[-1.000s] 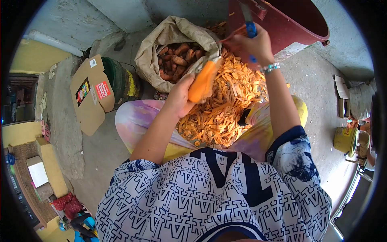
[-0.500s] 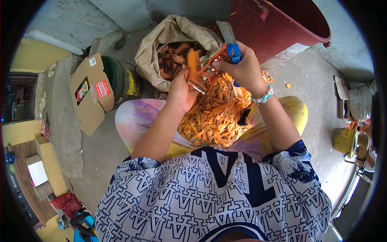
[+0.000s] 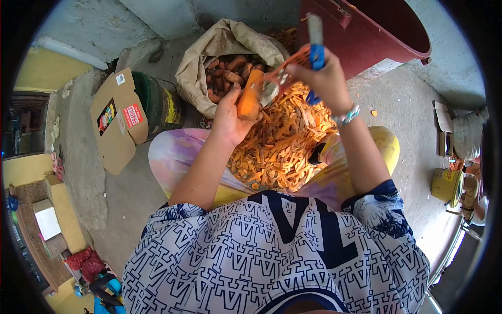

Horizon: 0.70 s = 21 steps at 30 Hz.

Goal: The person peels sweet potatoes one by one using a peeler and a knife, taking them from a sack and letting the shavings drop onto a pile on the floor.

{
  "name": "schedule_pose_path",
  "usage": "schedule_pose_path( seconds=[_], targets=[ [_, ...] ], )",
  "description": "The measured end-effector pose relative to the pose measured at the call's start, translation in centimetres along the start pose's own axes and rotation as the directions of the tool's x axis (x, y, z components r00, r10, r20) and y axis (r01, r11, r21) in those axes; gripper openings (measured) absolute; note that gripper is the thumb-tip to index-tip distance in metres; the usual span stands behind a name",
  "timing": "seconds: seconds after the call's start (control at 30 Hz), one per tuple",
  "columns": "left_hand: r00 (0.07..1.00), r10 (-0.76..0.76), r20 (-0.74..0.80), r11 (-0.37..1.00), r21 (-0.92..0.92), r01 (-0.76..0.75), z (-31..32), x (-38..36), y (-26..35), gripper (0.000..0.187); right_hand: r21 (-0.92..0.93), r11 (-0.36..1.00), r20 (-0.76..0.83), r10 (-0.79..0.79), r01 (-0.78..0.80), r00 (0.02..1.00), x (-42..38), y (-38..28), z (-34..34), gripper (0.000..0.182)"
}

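My left hand is closed around a peeled orange carrot, held upright over the peelings. In my right hand is an orange peeler with a perforated body, its front end close beside the carrot. A flat blade with a blue handle sticks up from the same hand, slightly blurred. Below both hands a heap of orange peelings lies between the legs. Just beyond my left hand an open cloth sack holds unpeeled carrots with soil on them.
A large red tub stands at the upper right, close to my right hand. On the left, a cardboard flap leans at a dark green bucket. A yellow bucket and a partly visible person are at the far right.
My right hand has moved up and right with the peeler and blade. The carrot now stands lower in my left hand, turned to show a broad peeled side.
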<state>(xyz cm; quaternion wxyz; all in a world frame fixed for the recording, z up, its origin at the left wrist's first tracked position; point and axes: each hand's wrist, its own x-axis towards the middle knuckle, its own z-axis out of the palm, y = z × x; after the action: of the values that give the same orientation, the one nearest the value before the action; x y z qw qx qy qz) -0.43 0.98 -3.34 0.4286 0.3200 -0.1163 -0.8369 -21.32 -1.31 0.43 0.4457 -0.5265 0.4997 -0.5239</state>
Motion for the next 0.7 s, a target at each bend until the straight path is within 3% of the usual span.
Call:
schedule_pose_path(
  seconds=[0.07,0.13,0.2,0.3,0.43,0.47,0.5,0.57,0.63,0.7],
  targets=[
    [0.998,0.051,0.023,0.999,-0.013,-0.051,-0.9,1.2,-0.5,0.032,0.024,1.0,0.019,-0.019,0.019,1.0,-1.5,-0.8,1.5,0.026],
    [0.994,0.099,0.049,0.995,-0.025,-0.098,-0.8,1.6,-1.1,0.031,-0.112,0.994,0.056,0.005,0.001,0.998,-2.0,-1.1,1.8,0.024],
    [0.975,0.156,-0.156,0.986,-0.043,-0.164,1.3,0.9,-1.1,0.03,-0.099,0.995,0.049,0.007,-0.002,0.999,-2.0,-0.9,1.8,0.024],
    [0.974,0.152,-0.165,0.988,-0.007,-0.156,2.3,0.1,-1.1,0.03,-0.05,0.998,0.08,0.045,-0.042,0.996,-1.5,-1.2,1.6,0.025],
    [0.998,0.06,0.017,0.991,0.116,-0.061,2.0,-0.7,-0.6,0.032,-0.017,0.986,0.209,0.164,-0.164,0.964,0.6,-0.1,0.5,0.028],
    [0.999,0.033,0.027,0.979,0.201,-0.037,1.7,-1.0,-0.3,0.033,-0.044,0.993,0.084,0.11,-0.106,0.99,1.9,0.9,-0.5,0.029],
    [0.999,0.007,0.035,0.958,0.285,-0.017,1.5,-1.3,-0.1,0.034,-0.004,0.986,0.023,0.165,-0.165,0.986,3.3,1.7,-2.6,0.03],
    [0.993,-0.033,0.109,0.959,0.282,0.001,0.0,-1.5,-0.2,0.039,-0.236,0.969,-0.193,0.023,-0.069,0.981,6.3,5.9,-6.7,0.029],
    [0.982,-0.072,0.177,0.962,0.272,0.021,-0.2,-1.6,-0.1,0.044,-0.178,0.977,-0.229,0.074,-0.116,0.971,5.7,4.7,-6.7,0.028],
    [0.999,-0.038,0.009,0.996,0.077,0.037,0.7,-1.3,0.2,0.045,-0.134,0.978,-0.244,0.123,-0.159,0.962,4.2,2.2,-5.7,0.027]
  ],
)
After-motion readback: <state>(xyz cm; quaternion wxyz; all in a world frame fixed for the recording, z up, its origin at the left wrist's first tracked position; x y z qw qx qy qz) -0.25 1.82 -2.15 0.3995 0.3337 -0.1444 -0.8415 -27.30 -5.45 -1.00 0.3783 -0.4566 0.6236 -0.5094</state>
